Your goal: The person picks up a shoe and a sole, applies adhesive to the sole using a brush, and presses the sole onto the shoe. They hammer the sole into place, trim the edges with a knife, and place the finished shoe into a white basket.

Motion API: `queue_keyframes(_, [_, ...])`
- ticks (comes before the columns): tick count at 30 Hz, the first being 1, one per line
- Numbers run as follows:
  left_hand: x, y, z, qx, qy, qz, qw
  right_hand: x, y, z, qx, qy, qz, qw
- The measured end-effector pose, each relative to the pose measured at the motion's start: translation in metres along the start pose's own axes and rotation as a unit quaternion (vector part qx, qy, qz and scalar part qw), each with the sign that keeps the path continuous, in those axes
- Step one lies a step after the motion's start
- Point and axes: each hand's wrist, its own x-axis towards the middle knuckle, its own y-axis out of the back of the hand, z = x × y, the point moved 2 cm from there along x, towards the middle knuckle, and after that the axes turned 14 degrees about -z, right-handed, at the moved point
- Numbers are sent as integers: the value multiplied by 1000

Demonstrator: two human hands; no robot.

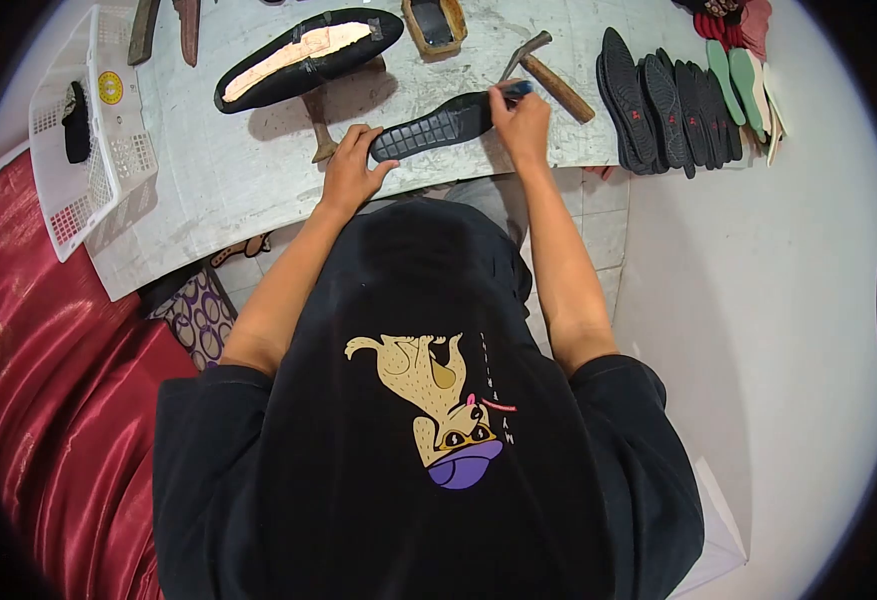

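A black shoe sole (428, 133) with a grid of square hollows lies at a slant near the table's front edge. My left hand (353, 172) grips its left end, thumb below and fingers above. Over the other end, my right hand (521, 125) is closed around a small pen-like tool (518, 89) with a dark blue end; its tip is too small to make out. Just beyond, a hammer (556, 86) with a wooden handle rests on the table. A black padded form (308, 60) with a pale strip stands upper left on a metal stand (319, 125).
Several black soles (663, 110) stand in a row at the right, beside green insoles (736, 85). A small box (435, 25) with dark contents sits at the back. At left are a white plastic basket (118, 140) and pincers-like handles (188, 30). Red cloth (58, 400) hangs below.
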Motion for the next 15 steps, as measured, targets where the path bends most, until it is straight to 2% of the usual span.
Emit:
queue_keyframes(2, [0, -1, 0, -4, 8, -1, 1000, -3, 14, 16, -6, -15, 23, 1000])
queue_keyframes(7, [-2, -5, -6, -8, 13, 3, 1000, 5, 27, -1, -44, -5, 0, 999])
queue_keyframes(9, [-4, -7, -9, 15, 1, 17, 1000, 11, 16, -10, 0, 37, -80, 996])
queue_keyframes(10, [-3, -8, -10, 40, -14, 28, 999, 12, 15, -16, -22, 18, -124, 992])
queue_keyframes(13, [-4, -11, -13, 39, -6, 23, 999, 14, 26, -9, -42, -6, -128, 991])
queue_keyframes(14, [-5, -12, -13, 37, -4, 24, 999, 12, 35, -4, -22, -87, -134, 987])
queue_keyframes(15, [-5, -13, -14, 40, -10, 26, 999, 9, 40, 0, -24, -86, -137, 987])
